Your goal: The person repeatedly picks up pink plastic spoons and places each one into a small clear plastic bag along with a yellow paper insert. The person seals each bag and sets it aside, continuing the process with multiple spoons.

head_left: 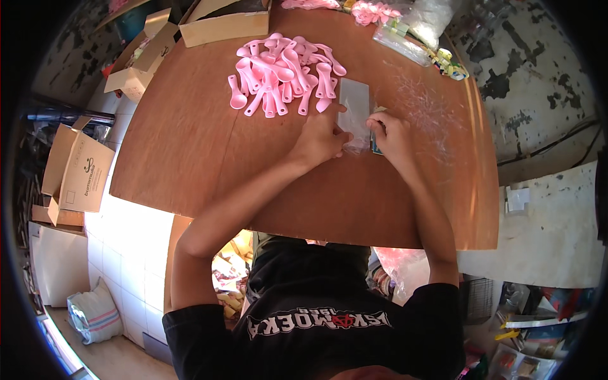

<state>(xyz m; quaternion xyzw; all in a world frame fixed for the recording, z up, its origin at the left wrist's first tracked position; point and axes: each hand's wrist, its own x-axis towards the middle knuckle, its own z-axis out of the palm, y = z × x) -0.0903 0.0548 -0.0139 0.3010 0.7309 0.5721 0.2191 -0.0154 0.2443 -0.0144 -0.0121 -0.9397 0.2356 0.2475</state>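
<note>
On the brown wooden table lies a stack of clear plastic bags (354,96) between my hands. My left hand (320,138) is closed, its fingertips and thumb gripping the near end of the plastic. Close on the right, my right hand (394,134) is closed, with thumb and fingers bent around a small flat piece (375,143) with a dark blue edge. Most of that piece is hidden by the fingers. Beyond my left hand sits a heap of pink plastic spoons (278,69), the nearest almost touching the fingers.
Thin clear plastic strands (430,111) litter the table (209,152) on the right. At the far edge stand an open cardboard box (225,26) and, on the right, clear plastic packs (402,45). More cartons (81,168) stand at left. A white sack (95,313) rests on the floor.
</note>
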